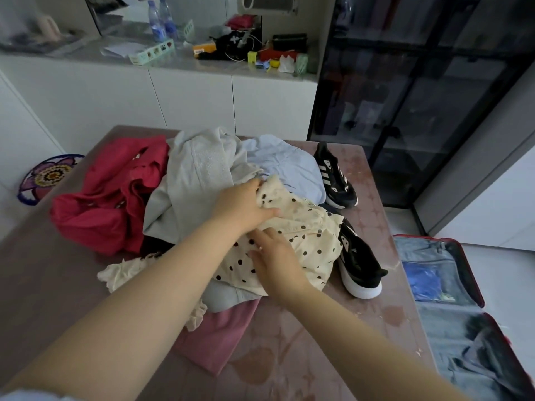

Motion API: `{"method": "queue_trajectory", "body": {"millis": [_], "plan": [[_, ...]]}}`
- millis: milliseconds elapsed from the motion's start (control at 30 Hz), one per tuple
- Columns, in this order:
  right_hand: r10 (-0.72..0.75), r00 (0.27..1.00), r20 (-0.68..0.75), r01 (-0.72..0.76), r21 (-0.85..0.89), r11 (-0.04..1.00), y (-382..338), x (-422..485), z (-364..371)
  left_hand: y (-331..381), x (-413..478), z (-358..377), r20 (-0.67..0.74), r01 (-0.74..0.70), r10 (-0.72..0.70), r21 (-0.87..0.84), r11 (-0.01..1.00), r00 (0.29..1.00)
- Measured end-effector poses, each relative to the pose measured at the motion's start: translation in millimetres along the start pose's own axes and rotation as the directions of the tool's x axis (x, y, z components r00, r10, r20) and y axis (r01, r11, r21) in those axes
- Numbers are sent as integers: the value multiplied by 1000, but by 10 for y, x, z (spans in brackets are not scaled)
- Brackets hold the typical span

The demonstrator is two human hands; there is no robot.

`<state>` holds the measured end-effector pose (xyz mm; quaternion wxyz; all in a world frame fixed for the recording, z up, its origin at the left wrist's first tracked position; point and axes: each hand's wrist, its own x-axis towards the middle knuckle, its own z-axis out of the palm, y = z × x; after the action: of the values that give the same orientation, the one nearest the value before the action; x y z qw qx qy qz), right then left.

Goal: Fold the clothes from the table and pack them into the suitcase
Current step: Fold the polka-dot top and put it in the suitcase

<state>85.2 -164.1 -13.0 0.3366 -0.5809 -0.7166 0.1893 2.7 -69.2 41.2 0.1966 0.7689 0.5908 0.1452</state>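
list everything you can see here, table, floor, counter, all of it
polka-dot garment: 1, cream with dark dots, top of the pile on the table
grey garment: 1, pale grey, middle of pile
red garment: 1, red, pile's left side
light blue garment: 1, pale blue, pile's far side
pink garment: 1, dusty pink, under pile's near edge
sneakers: 2, black with white soles, table's right side
table: 1, pinkish brown, centre
suitcase: 1, red shell, open on floor right of table, blue items inside
water bottles: 2, clear with blue labels, back counter
round floral item: 1, purple, floor left of table
left grip: 1, holds the polka-dot garment
right grip: 1, rests flat on the polka-dot garment
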Motion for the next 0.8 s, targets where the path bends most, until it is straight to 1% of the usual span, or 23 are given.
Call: {"method": "queue_trajectory", "body": {"millis": [33, 67, 100, 133, 167, 200, 233, 267, 300, 333, 367, 400, 433, 467, 533, 567, 600, 633, 667, 700, 733, 767, 800], "plan": [[-83, 996, 18, 83, -53, 995, -28, -21, 28, -41, 13, -47, -27, 14, -12, 85, 996, 1000], [-136, 990, 26, 138, -69, 988, -42, -35, 26, -93, 16, -109, -80, 26, -16, 120, 992, 997], [-153, 988, 13, 153, -55, 987, -31, -30, -6, -165, 10, -175, -130, 49, -38, 81, 995, 991], [-145, 989, -39, 143, -45, 989, 0, -9, -62, -276, 5, -250, -170, 72, -73, -14, 997, 983], [-120, 985, -122, 114, -53, 992, 38, 29, -134, -413, -4, -320, -193, 92, -116, -131, 987, 974], [-77, 974, -211, 61, -85, 995, 84, 86, -211, -549, -17, -388, -203, 103, -148, -215, 971, 968], [-25, 962, -271, -13, -138, 990, 143, 153, -283, -689, -36, -452, -202, 118, -180, -286, 951, 963], [55, 962, -269, -108, -184, 977, 218, 227, -353, -812, -65, -508, -192, 132, -215, -368, 920, 958], [165, 964, -208, -212, -223, 952, 264, 295, -419, -919, -104, -546, -168, 139, -243, -470, 872, 955], [278, 952, -131, -304, -262, 916, 317, 347, -454, -996, -155, -578, -138, 143, -263, -563, 814, 955], [369, 928, -53, -367, -304, 879, 379, 381, -468, -1079, -186, -600, -117, 149, -287, -639, 755, 951], [429, 903, 25, -395, -345, 851, 424, 404, -477, -1159, -208, -623, -103, 158, -310, -686, 710, 945], [454, 886, 100, -387, -383, 839, 453, 414, -482, -1239, -223, -644, -102, 165, -334, -713, 681, 937], [442, 883, 158, -346, -414, 842, 453, 418, -489, -1311, -234, -675, -107, 170, -353, -726, 667, 929], [370, 909, 192, -262, -426, 866, 392, 448, -528, -1388, -201, -734, -123, 181, -393, -738, 651, 911], [343, 923, 174, -243, -429, 870, 377, 487, -570, -1399, -163, -785, -146, 172, -398, -732, 659, 906], [318, 941, 115, -246, -410, 878, 357, 541, -635, -1366, -115, -864, -178, 148, -393, -728, 670, 902], [280, 960, 5, -258, -374, 891, 317, 608, -732, -1320, -46, -965, -224, 109, -390, -734, 671, 893], [247, 960, -129, -276, -319, 907, 283, 681, -858, -1250, 26, -1099, -287, 58, -394, -742, 668, 873], [229, 936, -266, -296, -247, 923, 225, 744, -1014, -1171, 108, -1257, -361, 0, -403, -745, 667, 841], [229, 892, -389, -310, -160, 937, 158, 802, -1195, -1081, 179, -1436, -431, -63, -418, -752, 656, 800], [232, 842, -486, -307, -78, 949, 73, 841, -1382, -1001, 239, -1631, -491, -138, -430, -765, 629, 758], [238, 798, -554, -288, -3, 958, -13, 863, -1555, -925, 282, -1827, -537, -215, -442, -776, 593, 718]]}}
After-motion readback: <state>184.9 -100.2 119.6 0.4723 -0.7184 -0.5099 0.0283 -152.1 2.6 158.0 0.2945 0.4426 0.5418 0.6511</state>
